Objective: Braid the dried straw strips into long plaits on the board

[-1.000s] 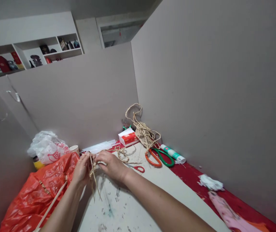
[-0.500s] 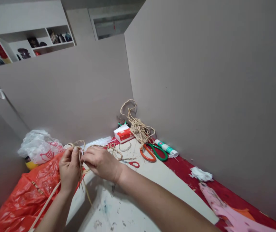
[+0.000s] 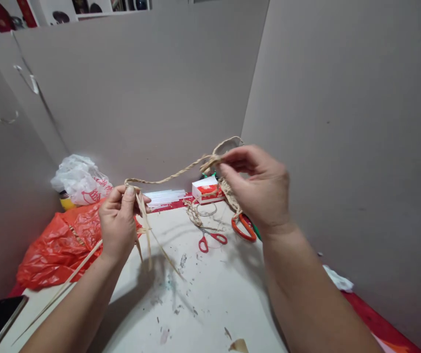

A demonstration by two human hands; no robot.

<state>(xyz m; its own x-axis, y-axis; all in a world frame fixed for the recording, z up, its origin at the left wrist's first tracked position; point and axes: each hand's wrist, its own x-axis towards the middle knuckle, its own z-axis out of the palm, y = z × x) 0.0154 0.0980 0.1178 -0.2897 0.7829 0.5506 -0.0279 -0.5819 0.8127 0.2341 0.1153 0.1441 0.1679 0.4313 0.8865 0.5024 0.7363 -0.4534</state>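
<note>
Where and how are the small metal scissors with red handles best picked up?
Likely by the red handle loops, from the near side and above: the scissors lie flat on the white tabletop, loops nearest, blades pointing away toward tan twisted cord.

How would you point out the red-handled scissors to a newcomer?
On the white tabletop, find the red-and-white box near its far edge. The scissors lie nearer, just left of a thick orange handle. Unlike that handle, theirs are slim and red.

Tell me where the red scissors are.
Just below the middle of the head view, the red scissors lie on the table, left of the orange handle.
</note>
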